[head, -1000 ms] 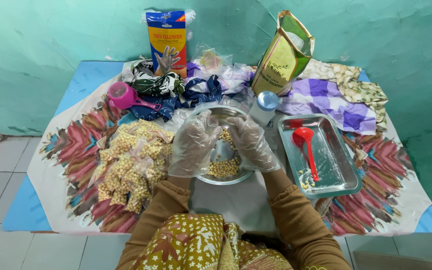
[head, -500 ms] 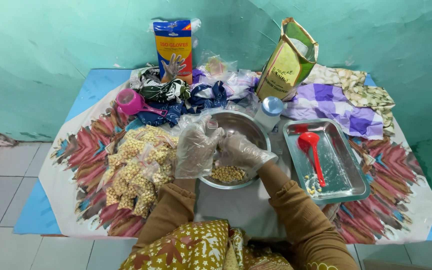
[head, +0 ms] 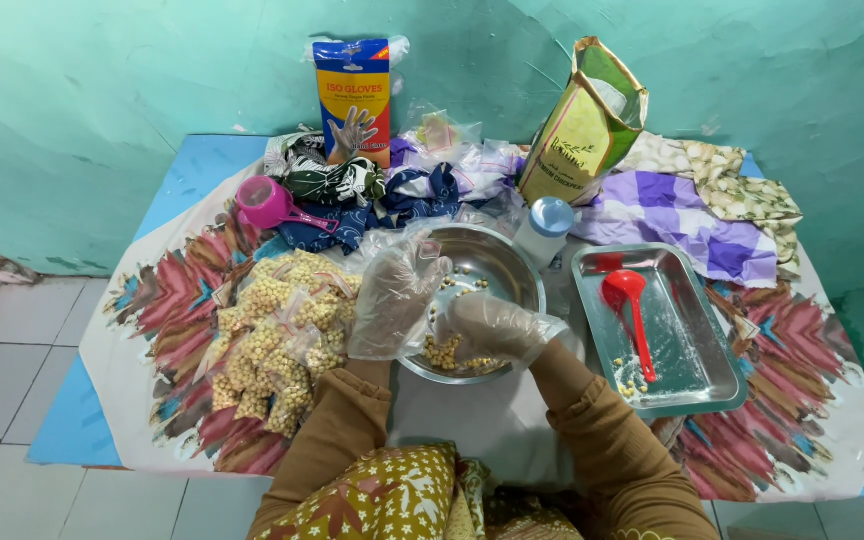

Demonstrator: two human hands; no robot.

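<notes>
A round steel bowl [head: 497, 262] with pale round pellets in its bottom sits in the middle of the table. My left hand [head: 392, 300], in a clear plastic glove, is raised over the bowl's left rim with fingers curled. Whether it pinches anything is unclear. My right hand [head: 497, 330], also gloved, reaches into the bowl's near side among the pellets with fingers bent.
A heap of small filled clear bags [head: 277, 335] lies left of the bowl. A steel tray [head: 687, 345] with a red scoop [head: 627, 300] is on the right. Behind are a pink cup [head: 264, 203], a glove packet [head: 355, 95], a green-yellow bag [head: 582, 125], a white bottle [head: 544, 228] and folded cloths [head: 677, 215].
Both hands have dropped from above the bowl down into it. The right hand has moved to the pellets at the near side. The camera has shifted slightly.
</notes>
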